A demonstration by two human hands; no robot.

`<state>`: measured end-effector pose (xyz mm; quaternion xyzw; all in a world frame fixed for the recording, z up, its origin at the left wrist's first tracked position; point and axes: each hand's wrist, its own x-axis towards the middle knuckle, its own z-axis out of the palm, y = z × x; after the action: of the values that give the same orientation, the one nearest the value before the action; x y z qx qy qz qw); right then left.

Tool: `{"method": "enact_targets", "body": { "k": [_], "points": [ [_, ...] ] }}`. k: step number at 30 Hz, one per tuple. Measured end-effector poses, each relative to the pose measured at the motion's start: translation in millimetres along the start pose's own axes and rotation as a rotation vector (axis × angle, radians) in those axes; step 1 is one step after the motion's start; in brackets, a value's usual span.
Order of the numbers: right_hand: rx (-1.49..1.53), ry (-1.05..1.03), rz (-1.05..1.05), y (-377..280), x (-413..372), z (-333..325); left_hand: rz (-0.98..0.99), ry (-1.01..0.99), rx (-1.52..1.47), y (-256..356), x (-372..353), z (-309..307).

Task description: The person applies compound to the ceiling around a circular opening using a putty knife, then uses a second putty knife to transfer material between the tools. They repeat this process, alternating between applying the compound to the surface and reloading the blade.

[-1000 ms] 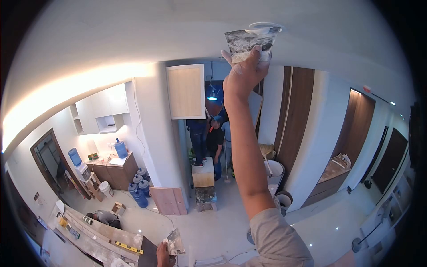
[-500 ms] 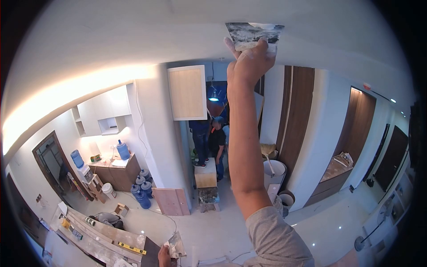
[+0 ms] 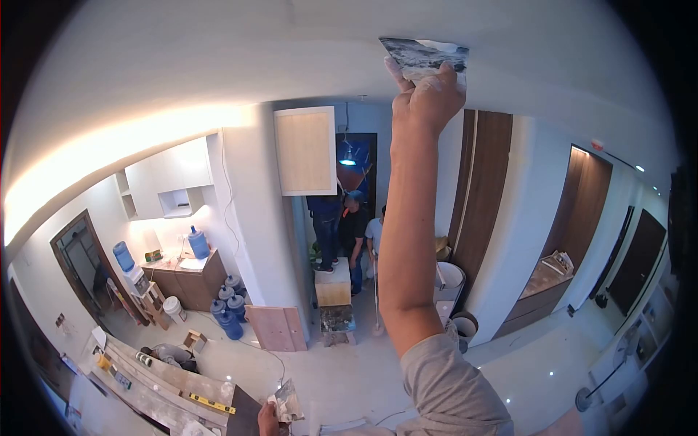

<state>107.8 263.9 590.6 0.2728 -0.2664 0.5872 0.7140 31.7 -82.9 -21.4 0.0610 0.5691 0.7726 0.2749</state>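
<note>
Overhead, my right hand (image 3: 430, 98) grips a wide putty knife (image 3: 420, 57), its fingers wrapped around the lower part of the blade. The metal is smeared with white putty, and its top edge lies against the white ceiling (image 3: 313, 43). White smears also coat my fingers. Low in the view, my left hand (image 3: 268, 420) is closed on a second putty knife (image 3: 289, 401) with white putty heaped on its blade. The handles of both knives are hidden by my hands.
A workbench (image 3: 163, 385) with a yellow spirit level (image 3: 212, 403) stands at lower left. Blue water bottles (image 3: 231, 325) stand behind it. One person (image 3: 325, 225) stands on a raised box (image 3: 334, 293); others are beside it. Large buckets (image 3: 449, 282) stand right of my arm.
My right hand and its putty knife have moved slightly to the right along the ceiling. A person beside my arm shows more now. My left hand stays almost in place.
</note>
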Motion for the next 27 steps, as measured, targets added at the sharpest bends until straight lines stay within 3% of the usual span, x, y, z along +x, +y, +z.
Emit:
{"method": "enact_targets", "body": {
  "k": [6,9,12,16,19,21,22,24,27],
  "points": [
    [-0.016,0.042,-0.014,-5,11,2,-0.041,0.044,-0.11,-3,3,0],
    [-0.016,0.03,0.006,-10,16,2,0.006,0.083,-0.013,-11,8,-8],
    [-0.048,0.062,0.041,-15,16,7,0.272,0.055,0.688,-1,-1,-11],
    [-0.041,0.127,0.052,-24,13,21,0.103,0.042,0.25,-10,0,-15],
    [-0.066,0.036,-0.07,-31,6,33,0.019,0.014,0.055,-1,-6,-13],
    [-0.085,0.047,-0.158,-38,-26,64,0.074,0.045,0.03,1,-5,-8],
    [-0.597,0.069,-0.658,-21,-27,61,0.016,0.06,0.0,7,-11,-2],
    [-0.944,0.038,-1.014,-5,-40,65,-0.105,0.093,-0.059,21,-22,11],
    [-0.477,-0.065,-0.638,-7,-69,64,0.328,0.03,0.79,-4,3,-29]
  ]
}}
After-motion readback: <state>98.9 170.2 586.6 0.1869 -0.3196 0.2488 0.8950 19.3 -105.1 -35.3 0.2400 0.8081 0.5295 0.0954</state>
